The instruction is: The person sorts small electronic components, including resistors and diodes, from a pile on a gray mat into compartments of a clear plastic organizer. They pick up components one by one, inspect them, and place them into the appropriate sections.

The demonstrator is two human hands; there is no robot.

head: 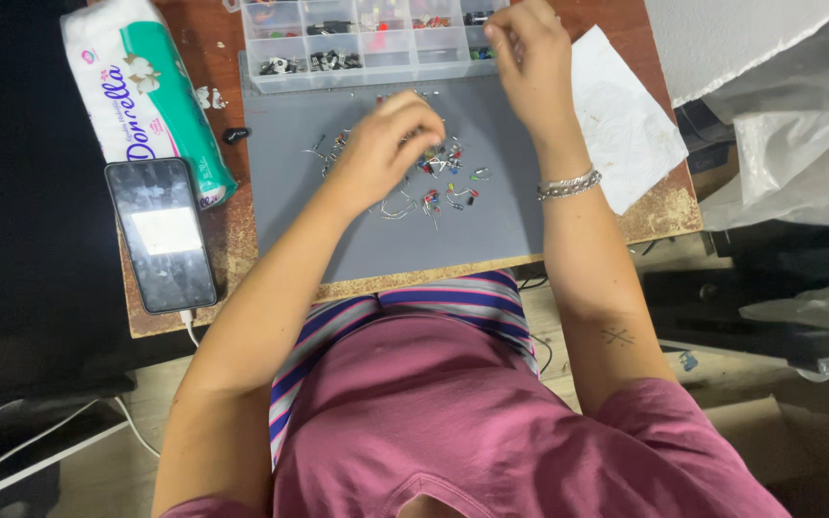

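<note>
Left hand [390, 144] curls over the loose parts [443, 177] mid-mat [290, 206], fingers bunched; whether they grip anything, I cannot tell. Right hand [528, 58] pinches fingertips together at the clear tray [285, 43] along the mat's far edge. Several compartments hold parts; plenty remain scattered.

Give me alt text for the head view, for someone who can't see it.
Seen from above, a person's left hand rests on a scatter of small electronic components on a grey mat, while the right hand reaches over a clear compartment box. A phone and a tissue pack lie left, a white paper sheet right.
</note>
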